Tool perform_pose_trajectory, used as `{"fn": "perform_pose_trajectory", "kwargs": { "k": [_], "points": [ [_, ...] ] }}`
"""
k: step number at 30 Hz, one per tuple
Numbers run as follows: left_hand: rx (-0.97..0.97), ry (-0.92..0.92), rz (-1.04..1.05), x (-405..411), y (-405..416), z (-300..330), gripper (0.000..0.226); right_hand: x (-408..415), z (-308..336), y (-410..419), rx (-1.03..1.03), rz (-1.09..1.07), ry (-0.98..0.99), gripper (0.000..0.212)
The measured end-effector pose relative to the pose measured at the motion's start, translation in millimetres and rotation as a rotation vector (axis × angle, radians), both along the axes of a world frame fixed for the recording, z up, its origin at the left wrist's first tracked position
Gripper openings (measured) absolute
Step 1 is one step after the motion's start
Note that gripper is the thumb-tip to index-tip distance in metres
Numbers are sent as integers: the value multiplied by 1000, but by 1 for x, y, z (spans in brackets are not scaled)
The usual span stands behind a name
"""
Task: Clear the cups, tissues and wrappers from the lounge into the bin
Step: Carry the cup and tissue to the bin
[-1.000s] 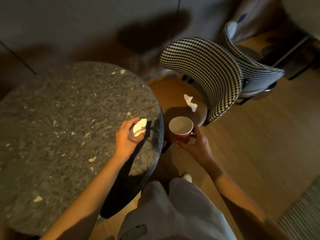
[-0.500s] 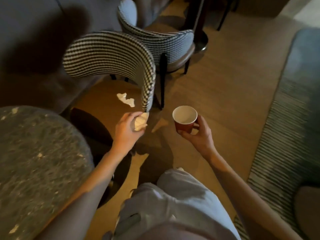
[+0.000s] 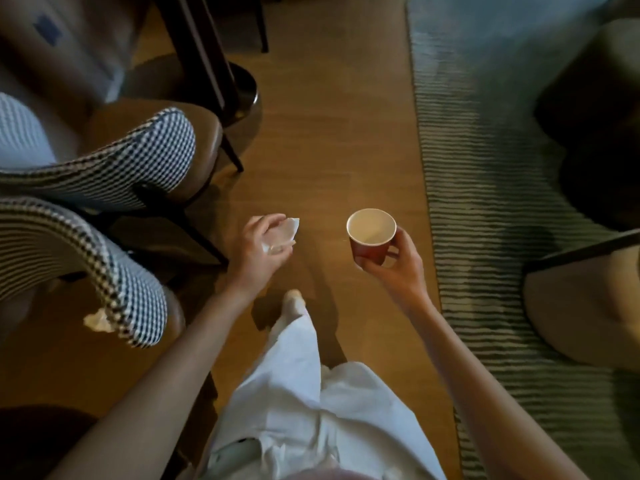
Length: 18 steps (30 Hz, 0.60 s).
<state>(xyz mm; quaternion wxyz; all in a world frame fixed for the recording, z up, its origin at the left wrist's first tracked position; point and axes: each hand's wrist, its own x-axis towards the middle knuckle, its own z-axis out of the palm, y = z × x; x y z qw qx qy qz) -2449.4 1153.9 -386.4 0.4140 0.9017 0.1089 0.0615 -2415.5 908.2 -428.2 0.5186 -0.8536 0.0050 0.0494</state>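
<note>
Chairs now sit left; red cup upright, white-lined, empty.

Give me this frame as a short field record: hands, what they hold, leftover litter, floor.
left hand: closed on a crumpled tissue
right hand: holding a red cup upright, looks empty
leftover litter: another tissue on the seat of the near checked chair
floor: wood floor ahead, striped rug on the person's right
bin: not in view
</note>
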Motion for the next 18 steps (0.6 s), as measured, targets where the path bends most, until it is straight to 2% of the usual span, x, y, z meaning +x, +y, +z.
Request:
{"fn": "perform_pose_trajectory", "kwargs": {
  "k": [9,18],
  "points": [
    [2,7,-177,212,8,5,43,171,5,9,-8,-193,-9,79],
    [-18,-4,-310,380,11,9,46,311,8,5,-39,-317,-18,75]
  ]
}}
